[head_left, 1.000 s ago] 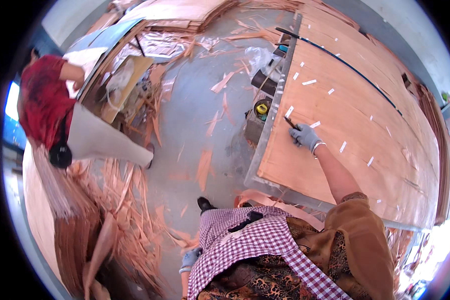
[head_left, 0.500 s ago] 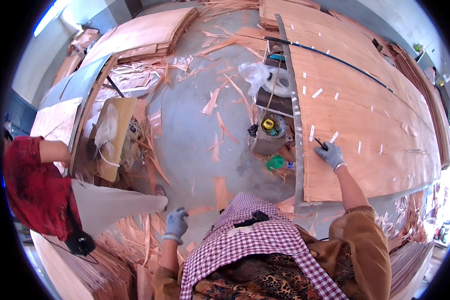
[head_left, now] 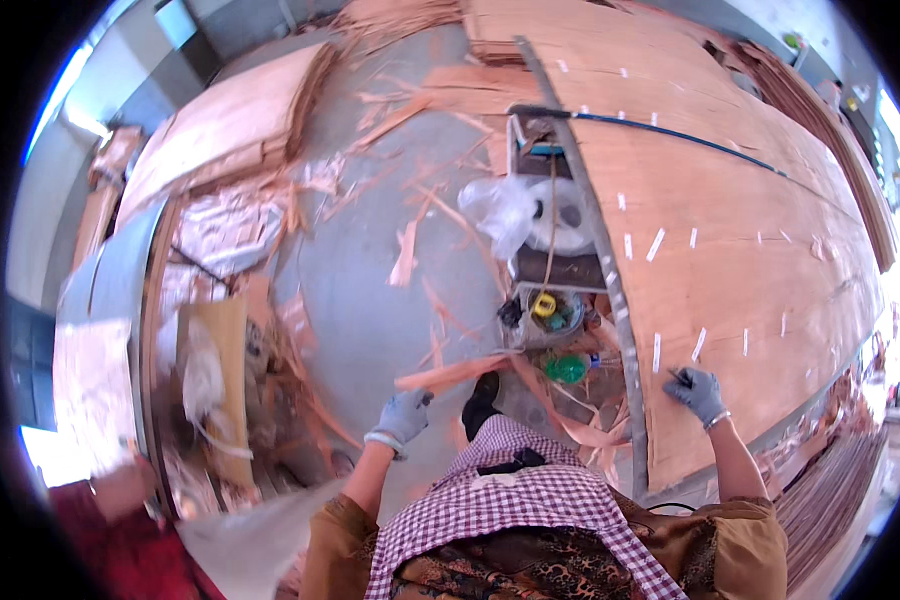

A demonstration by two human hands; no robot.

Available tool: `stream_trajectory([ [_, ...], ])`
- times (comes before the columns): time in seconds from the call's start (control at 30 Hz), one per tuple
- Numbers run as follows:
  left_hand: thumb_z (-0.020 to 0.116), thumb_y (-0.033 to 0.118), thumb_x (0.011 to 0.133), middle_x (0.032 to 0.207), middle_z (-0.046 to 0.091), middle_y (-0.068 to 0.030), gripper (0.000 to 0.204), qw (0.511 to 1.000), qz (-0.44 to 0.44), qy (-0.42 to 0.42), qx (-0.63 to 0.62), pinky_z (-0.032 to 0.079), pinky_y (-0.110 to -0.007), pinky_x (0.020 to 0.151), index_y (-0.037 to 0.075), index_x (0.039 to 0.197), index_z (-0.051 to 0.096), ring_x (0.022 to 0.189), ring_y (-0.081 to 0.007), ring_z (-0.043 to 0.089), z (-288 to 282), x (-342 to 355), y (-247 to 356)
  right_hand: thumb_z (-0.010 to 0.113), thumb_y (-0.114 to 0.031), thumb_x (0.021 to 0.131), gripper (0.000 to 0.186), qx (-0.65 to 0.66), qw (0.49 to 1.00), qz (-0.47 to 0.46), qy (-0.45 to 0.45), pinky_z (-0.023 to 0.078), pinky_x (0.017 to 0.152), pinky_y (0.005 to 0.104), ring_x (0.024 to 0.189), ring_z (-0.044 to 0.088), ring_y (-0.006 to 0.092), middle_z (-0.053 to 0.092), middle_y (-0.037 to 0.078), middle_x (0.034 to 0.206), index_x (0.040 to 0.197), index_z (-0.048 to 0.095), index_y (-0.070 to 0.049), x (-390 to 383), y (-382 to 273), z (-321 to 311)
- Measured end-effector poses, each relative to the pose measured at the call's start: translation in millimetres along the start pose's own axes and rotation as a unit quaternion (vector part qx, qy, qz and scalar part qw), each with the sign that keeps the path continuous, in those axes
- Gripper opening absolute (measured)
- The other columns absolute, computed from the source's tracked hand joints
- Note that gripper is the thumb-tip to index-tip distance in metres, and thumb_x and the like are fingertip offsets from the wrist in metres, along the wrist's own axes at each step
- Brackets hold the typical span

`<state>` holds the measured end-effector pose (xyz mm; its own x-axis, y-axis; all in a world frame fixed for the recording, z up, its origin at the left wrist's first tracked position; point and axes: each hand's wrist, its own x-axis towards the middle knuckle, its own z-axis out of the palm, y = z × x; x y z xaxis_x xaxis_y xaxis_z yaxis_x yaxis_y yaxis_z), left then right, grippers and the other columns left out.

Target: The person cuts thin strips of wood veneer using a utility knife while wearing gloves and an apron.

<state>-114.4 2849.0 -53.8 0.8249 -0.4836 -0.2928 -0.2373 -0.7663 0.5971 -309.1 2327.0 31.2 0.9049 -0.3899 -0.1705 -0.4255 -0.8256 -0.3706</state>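
Observation:
My right hand (head_left: 694, 393), in a grey glove, is at the near left part of a large wood veneer sheet (head_left: 770, 350) on the table. Its fingers are closed on a small, slim dark tool (head_left: 675, 373), mostly hidden by the glove. Short white tape pieces (head_left: 699, 344) are stuck on the sheet just beyond this hand. My left hand (head_left: 402, 417), also grey-gloved, hangs over the floor with its fingers loosely bent and nothing visible in them. A loose veneer strip (head_left: 455, 372) lies just beyond it.
Beside the table stand a bucket (head_left: 570, 315) with a yellow tape measure (head_left: 544, 304), a green bottle (head_left: 567, 368) and a clear plastic bag (head_left: 500, 215). A long dark rod (head_left: 685, 133) crosses the sheet. Veneer stacks (head_left: 220, 125) and a person in red (head_left: 120, 540) are at left.
My view has shifted, and the table edge now sits lower. My left hand has risen and moved rightward. The right hand stays at the sheet's near end. The person in red is lower in view.

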Motion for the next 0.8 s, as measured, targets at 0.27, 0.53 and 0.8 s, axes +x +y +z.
stream_trajectory([
  [0.27, 0.051, 0.005, 0.090, 0.084, 0.065, -0.0032, 0.023, 0.844, -0.237, -0.034, -0.480, 0.047, -0.028, 0.065, 0.002, 0.108, 0.064, 0.074, -0.0143, 0.060, 7.6, 192.4, -48.0, 0.075, -0.052, 0.068, 0.045, -0.015, 0.993, 0.092, -0.071, 0.044, 0.057, 0.0389, 0.061, 0.059, 0.0305, 0.060, 0.012, 0.064, 0.069, 0.061, -0.010, 1.0, -8.7, -5.9],
  [0.53, 0.059, 0.011, 0.087, 0.144, 0.033, -0.0139, 0.067, 0.981, -0.054, -0.070, -0.170, 0.032, -0.036, 0.104, 0.013, 0.146, 0.028, 0.128, -0.0279, 0.033, 6.0, 383.6, -88.2, 0.068, -0.028, 0.083, 0.023, 0.086, 0.974, 0.202, 0.054, 0.048, 0.061, 0.0332, 0.062, 0.059, 0.0229, 0.064, 0.012, 0.074, 0.090, 0.068, -0.006, 9.3, -75.7, -7.0],
  [0.8, 0.064, 0.013, 0.087, 0.083, 0.064, 0.0004, 0.010, 0.722, -0.187, -0.097, -0.660, 0.046, -0.027, 0.065, 0.020, 0.094, 0.061, 0.073, -0.0069, 0.057, -46.7, 435.1, 56.4, 0.064, -0.022, 0.087, 0.031, 0.209, 0.977, 0.031, 0.042, 0.049, 0.083, 0.0351, 0.098, 0.061, 0.0259, 0.061, 0.015, 0.111, 0.114, 0.063, -0.005, 109.4, -209.9, 37.5],
])
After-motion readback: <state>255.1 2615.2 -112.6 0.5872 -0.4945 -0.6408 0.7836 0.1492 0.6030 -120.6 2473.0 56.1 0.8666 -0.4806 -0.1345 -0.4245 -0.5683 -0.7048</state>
